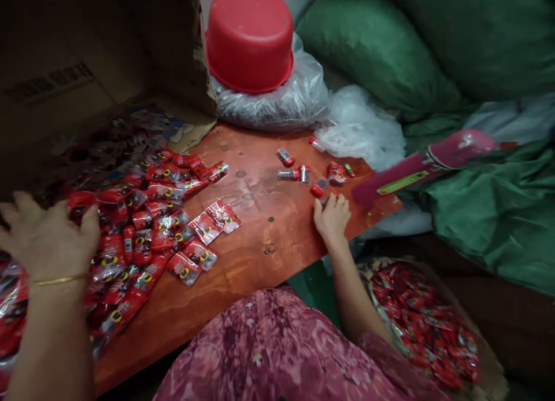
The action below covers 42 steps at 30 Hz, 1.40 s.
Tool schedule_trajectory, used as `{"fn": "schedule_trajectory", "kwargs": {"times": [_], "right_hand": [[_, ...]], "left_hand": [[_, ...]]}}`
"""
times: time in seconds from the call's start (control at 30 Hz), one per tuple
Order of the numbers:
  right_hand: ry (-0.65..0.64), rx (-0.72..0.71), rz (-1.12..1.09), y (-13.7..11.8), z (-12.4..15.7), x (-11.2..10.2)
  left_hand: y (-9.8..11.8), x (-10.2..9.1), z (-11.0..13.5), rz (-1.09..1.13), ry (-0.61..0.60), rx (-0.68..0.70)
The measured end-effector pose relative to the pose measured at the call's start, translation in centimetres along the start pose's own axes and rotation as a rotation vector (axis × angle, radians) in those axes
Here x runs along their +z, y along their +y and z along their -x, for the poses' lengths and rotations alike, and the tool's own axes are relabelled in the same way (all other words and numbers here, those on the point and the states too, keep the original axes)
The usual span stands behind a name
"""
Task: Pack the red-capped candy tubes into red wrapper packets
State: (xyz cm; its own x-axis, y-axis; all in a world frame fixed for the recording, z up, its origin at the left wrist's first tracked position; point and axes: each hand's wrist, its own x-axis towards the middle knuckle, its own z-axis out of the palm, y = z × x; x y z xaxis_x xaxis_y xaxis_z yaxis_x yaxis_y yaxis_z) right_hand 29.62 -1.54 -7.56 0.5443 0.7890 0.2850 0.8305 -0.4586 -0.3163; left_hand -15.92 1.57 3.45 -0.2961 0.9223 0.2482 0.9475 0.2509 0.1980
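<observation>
My left hand (45, 236) hovers open, fingers spread, over a heap of small red sachets (143, 221) on the reddish wooden board (264, 227). My right hand (332, 216) rests at the board's right side, fingers curled at a small red-capped item (318, 189); whether it grips it is unclear. Several small red-and-silver pieces (303, 172) lie just beyond that hand.
A cardboard box (87, 59) stands at the back left. A red plastic tub (249, 36) sits upside down on a clear plastic bag (277, 103). Green sacks (433, 54) fill the right. A bag of red sachets (425, 326) lies low right. A pink tool (429, 161) lies nearby.
</observation>
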Motion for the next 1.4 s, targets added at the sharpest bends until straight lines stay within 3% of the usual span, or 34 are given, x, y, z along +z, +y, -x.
{"fn": "schedule_trajectory", "kwargs": {"times": [0.13, 0.23, 0.27, 0.33, 0.4, 0.5, 0.63, 0.9, 1.07, 1.17, 1.33, 1.4], "right_hand": [[-0.133, -0.102, -0.01, -2.1, 1.5, 2.2], [-0.202, -0.252, -0.046, -5.3, 2.8, 2.6], [-0.213, -0.295, -0.063, -6.2, 3.1, 2.6], [-0.214, -0.355, -0.096, -7.4, 3.7, 2.5], [-0.195, -0.384, -0.127, -7.8, 4.0, 2.5], [-0.161, -0.385, -0.19, -7.5, 4.2, 2.6], [-0.153, -0.38, -0.23, -7.1, 4.1, 2.7], [-0.087, -0.446, -0.297, -7.5, 4.2, 1.7], [-0.028, -0.505, -0.459, -8.3, 4.7, 0.3], [-0.159, -0.471, -0.739, -10.1, 5.8, -0.6], [-0.586, -0.274, -1.169, -14.1, 7.4, -1.1], [-0.619, -0.2, -1.236, -15.0, 7.4, -1.0]], "left_hand": [[1.2, 0.7, -0.1, 0.086, 0.214, -0.078], [4.7, 0.7, 1.5, 0.09, 0.308, 0.081], [6.1, 1.0, 2.3, 0.086, 0.269, 0.174], [8.9, 2.1, 4.1, 0.109, -0.008, 0.421], [11.0, 3.9, 5.7, 0.169, -0.203, 0.505], [12.6, 6.7, 7.2, 0.188, -0.343, 0.541], [12.8, 8.4, 7.8, 0.174, -0.383, 0.516], [13.0, 8.0, 8.2, 0.193, -0.388, 0.459], [13.2, 7.7, 7.6, 0.356, -0.302, 0.326], [13.6, 7.0, 7.3, 0.473, -0.232, 0.235], [14.6, 5.6, 7.7, 0.556, -0.173, 0.262], [14.8, 5.3, 8.1, 0.605, -0.166, 0.255]]}}
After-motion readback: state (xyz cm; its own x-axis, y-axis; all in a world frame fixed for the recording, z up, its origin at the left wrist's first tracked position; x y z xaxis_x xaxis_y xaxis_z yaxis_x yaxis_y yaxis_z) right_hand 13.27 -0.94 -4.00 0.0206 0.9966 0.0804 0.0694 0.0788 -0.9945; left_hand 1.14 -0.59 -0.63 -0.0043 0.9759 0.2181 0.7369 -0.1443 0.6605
